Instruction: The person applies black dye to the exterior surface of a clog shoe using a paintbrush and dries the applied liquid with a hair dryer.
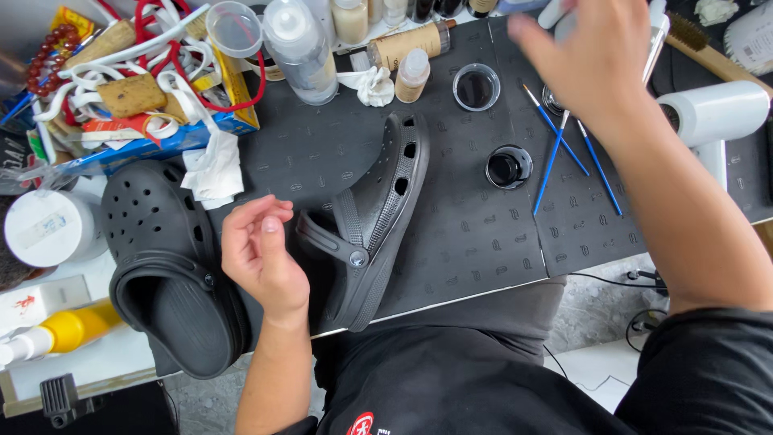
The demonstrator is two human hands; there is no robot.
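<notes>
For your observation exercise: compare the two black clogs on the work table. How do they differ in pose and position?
The left clog lies flat, top up, showing its round holes and open heel; the right clog is tipped on its side, showing its side vents and strap rivet. The left clog lies off the dark mat; the right clog rests on it. The left hand hovers between them. Both are black, strapped clogs.

The two black clogs (173, 274) looked like matt, smooth foam plastic, the mat (467, 225) on the surface was dull embossed rubber, and the small dishes (476, 87) were clear, glossy glass.
</notes>
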